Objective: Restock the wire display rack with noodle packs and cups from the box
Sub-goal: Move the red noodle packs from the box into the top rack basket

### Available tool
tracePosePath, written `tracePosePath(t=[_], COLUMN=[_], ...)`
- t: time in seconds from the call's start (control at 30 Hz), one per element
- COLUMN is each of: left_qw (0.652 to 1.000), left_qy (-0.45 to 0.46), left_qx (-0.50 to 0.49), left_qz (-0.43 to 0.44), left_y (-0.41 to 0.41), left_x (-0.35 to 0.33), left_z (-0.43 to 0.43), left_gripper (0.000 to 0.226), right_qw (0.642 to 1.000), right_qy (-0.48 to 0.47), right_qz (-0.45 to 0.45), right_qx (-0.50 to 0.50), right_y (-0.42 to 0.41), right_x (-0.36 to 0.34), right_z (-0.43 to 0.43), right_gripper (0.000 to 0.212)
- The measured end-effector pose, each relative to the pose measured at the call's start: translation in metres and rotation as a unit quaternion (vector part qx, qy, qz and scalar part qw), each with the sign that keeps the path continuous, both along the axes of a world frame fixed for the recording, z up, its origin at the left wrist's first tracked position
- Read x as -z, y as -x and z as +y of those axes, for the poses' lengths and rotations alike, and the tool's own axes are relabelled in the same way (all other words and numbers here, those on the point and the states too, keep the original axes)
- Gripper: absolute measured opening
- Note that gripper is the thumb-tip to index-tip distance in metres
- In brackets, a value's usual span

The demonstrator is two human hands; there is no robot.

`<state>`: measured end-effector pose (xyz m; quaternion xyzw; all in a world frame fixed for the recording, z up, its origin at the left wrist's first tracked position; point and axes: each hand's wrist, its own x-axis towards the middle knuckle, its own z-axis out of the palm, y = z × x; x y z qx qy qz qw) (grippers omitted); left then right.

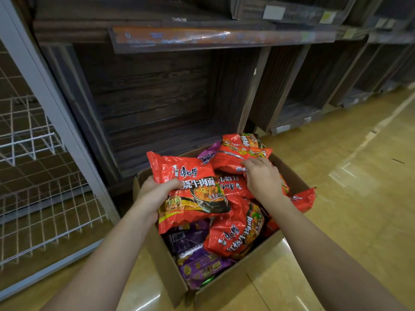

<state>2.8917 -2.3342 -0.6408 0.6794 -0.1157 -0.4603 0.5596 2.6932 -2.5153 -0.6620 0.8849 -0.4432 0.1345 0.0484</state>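
An open cardboard box stands on the floor, filled with several red and purple noodle packs. My left hand grips a red noodle pack at its left edge, thumb on its front, and holds it raised over the box's left side. My right hand reaches into the far side of the box, its fingers on another red pack lying on top of the pile. Purple packs lie at the near end. The white wire display rack stands at the left, its shelves bare.
Dark wooden shelving rises directly behind the box, with more bays running off to the right. A grey metal upright frames the wire rack. Glossy yellow floor spreads to the right of the box.
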Motion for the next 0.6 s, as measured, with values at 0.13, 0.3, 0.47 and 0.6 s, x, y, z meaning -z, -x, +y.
tracePosePath(t=[0.13, 0.3, 0.47, 0.6], left_qw=[1.000, 1.000, 0.998, 0.995], left_qy=[0.005, 0.012, 0.037, 0.037], left_qx=[-0.008, -0.024, -0.060, -0.078], left_qz=[0.003, 0.005, -0.003, -0.043], left_y=[0.004, 0.002, -0.009, -0.013], left_x=[0.001, -0.001, -0.010, -0.009], left_z=[-0.003, -0.003, 0.001, 0.005], left_gripper=[0.042, 0.036, 0.040, 0.052], right_qw=[0.989, 0.971, 0.934, 0.899], right_qy=[-0.020, -0.010, -0.065, -0.179], right_qz=[-0.130, -0.237, -0.335, -0.392], right_qx=[-0.064, 0.005, 0.105, 0.077], right_y=[0.001, -0.005, 0.002, -0.003], right_x=[-0.007, -0.032, -0.056, -0.064], right_z=[0.002, 0.004, 0.000, 0.005], right_gripper=[0.023, 0.019, 0.025, 0.019])
